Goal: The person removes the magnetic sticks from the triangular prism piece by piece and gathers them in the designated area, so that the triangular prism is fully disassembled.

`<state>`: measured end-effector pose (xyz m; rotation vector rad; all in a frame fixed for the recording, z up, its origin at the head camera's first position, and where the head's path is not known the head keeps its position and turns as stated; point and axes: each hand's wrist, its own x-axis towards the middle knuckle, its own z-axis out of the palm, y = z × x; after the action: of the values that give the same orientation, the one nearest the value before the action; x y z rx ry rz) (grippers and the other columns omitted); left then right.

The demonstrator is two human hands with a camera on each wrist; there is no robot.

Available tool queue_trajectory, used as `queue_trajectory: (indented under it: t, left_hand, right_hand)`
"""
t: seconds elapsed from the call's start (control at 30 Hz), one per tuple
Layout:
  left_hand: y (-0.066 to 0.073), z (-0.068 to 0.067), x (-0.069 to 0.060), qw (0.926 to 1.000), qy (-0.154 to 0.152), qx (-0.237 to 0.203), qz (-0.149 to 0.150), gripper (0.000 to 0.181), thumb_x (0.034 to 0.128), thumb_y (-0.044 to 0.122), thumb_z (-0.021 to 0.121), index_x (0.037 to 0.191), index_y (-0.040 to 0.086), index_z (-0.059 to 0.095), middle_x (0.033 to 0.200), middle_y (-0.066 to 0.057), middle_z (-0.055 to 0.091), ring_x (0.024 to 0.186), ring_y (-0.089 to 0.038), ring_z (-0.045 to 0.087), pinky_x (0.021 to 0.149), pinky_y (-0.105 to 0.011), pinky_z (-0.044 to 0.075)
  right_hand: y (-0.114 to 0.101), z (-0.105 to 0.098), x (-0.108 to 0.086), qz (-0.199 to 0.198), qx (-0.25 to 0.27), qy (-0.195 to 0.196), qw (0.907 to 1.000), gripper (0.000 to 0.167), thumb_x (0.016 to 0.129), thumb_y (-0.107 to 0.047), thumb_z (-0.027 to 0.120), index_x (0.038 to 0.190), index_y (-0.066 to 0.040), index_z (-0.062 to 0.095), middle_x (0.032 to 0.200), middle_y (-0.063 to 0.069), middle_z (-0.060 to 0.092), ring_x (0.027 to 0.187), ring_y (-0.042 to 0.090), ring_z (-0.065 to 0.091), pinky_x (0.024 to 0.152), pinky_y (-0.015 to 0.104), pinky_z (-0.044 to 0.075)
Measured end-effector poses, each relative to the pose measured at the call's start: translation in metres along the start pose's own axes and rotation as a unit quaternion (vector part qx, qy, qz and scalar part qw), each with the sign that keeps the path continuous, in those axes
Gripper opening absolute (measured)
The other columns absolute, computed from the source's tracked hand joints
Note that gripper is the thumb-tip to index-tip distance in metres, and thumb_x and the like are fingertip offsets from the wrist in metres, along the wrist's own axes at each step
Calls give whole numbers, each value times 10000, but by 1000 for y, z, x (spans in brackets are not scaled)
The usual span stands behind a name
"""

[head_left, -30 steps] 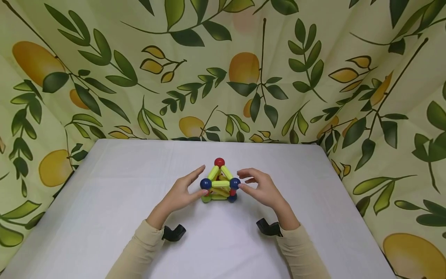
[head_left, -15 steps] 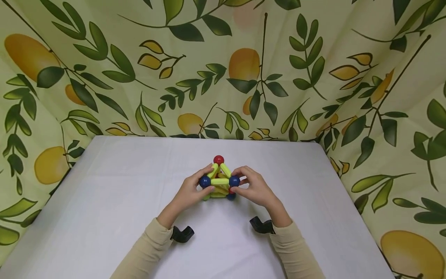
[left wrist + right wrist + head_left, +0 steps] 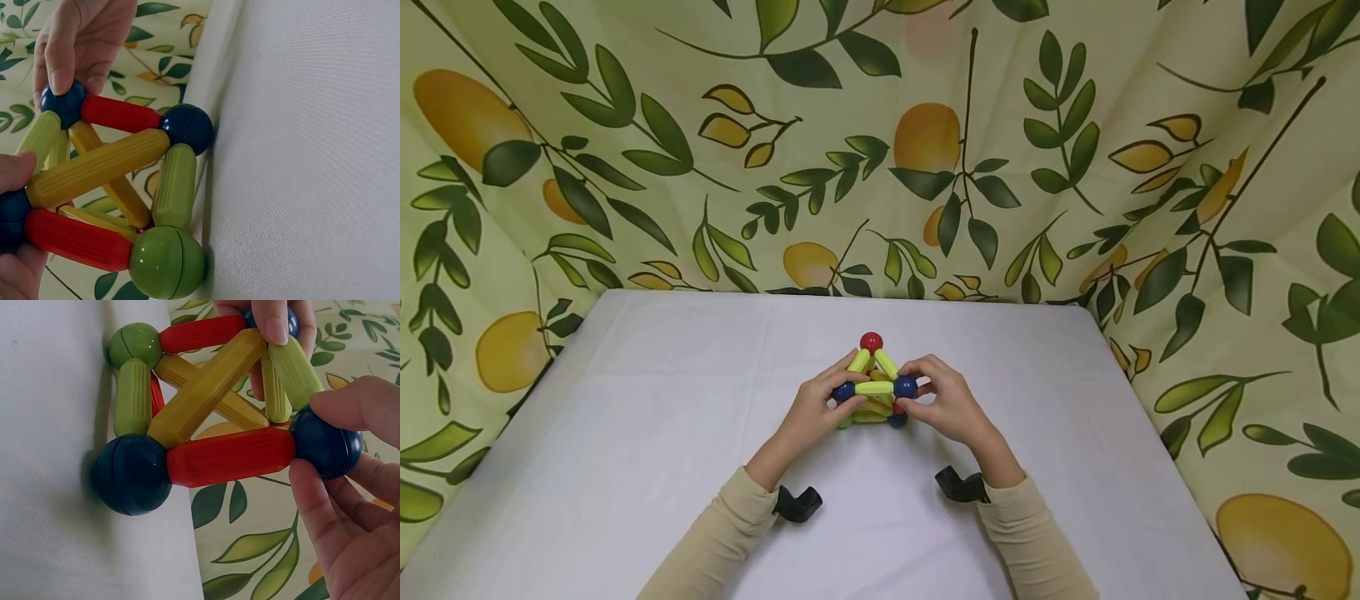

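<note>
A frame of coloured rods and balls stands on the table, with a red ball [image 3: 871, 342] at its far top. My left hand [image 3: 808, 410] pinches the upper left blue ball [image 3: 844, 392] between thumb and fingers. The upper right blue ball [image 3: 905, 387] is gripped by my right hand [image 3: 951, 402], and a yellow-green rod [image 3: 874, 388] joins the two balls. In the right wrist view a red rod [image 3: 231, 456] runs down to a lower blue ball [image 3: 132, 475]; the left wrist view shows a green ball [image 3: 167, 262] at the base, touching the white cloth.
The white-covered table [image 3: 647, 400] extends around the frame. Behind and beside it hangs a curtain [image 3: 850, 192] patterned with leaves and fruit. A black piece [image 3: 799, 504] sits at the left wrist, another [image 3: 960, 484] at the right wrist.
Both hands have closed in on the upper blue balls, from spread fingers to a grip. The left hand has moved right, its fingers now partly over its ball. The frame stays in nearly the same place.
</note>
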<state>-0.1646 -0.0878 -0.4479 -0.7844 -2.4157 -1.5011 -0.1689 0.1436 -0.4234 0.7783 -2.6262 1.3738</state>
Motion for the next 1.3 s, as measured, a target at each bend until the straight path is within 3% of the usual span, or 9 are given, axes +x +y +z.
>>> queue_trajectory:
  t: [0.9,1.17,1.3]
  left_hand:
    - [3,-1,0,9999,36,117,-14,222,862,119,688,1077,64,676,1437,-187,439,1294,-307,470,997,-401,447]
    - [2,0,0,9999,21,98,-15,230,858,117,693,1082,65,674,1448,-146,437,1304,-294,463,1011,-393,432]
    - [3,0,1,9998,69,168,-37,243,853,124,700,1089,74,676,1448,-146,438,1304,-297,462,1013,-408,428]
  right_hand:
    - [8,-2,-1,-195,-233,-50,9995,327,814,-68,693,1138,-61,650,1115,78,620,958,181,618,770,244,575]
    - [16,-10,-3,119,64,26,9999,323,832,-59,676,1153,-75,645,1139,74,621,951,170,618,771,232,574]
    - [18,-9,-2,349,669,-167,9970,329,857,-57,653,1182,-22,620,1153,119,614,958,189,630,778,215,568]
